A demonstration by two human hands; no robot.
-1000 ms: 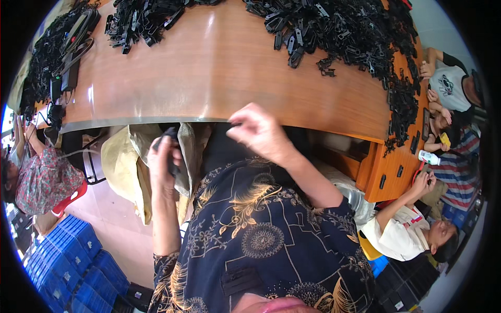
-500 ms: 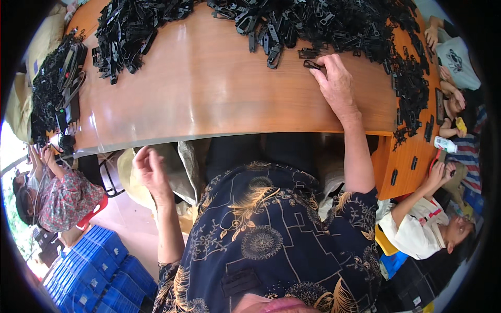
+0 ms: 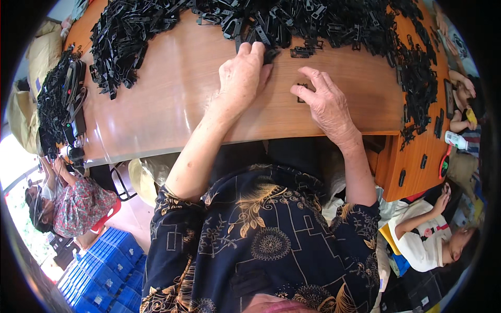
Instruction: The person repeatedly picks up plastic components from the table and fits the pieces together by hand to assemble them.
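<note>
Black plastic parts (image 3: pixel 284 28) lay past the bent left hand (image 3: pixel 237 78); one small frame (image 3: pixel 301 100) sat by the half-open right hand (image 3: pixel 329 107); both grips unclear; picking up seemed underway, next needing a pinch

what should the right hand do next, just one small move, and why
I'd probably close the right hand gently on the small black piece: its thumb is right at that piece while the forefinger stands apart from the thumb. The left hand is busy at the near edge of the black pile.
</note>
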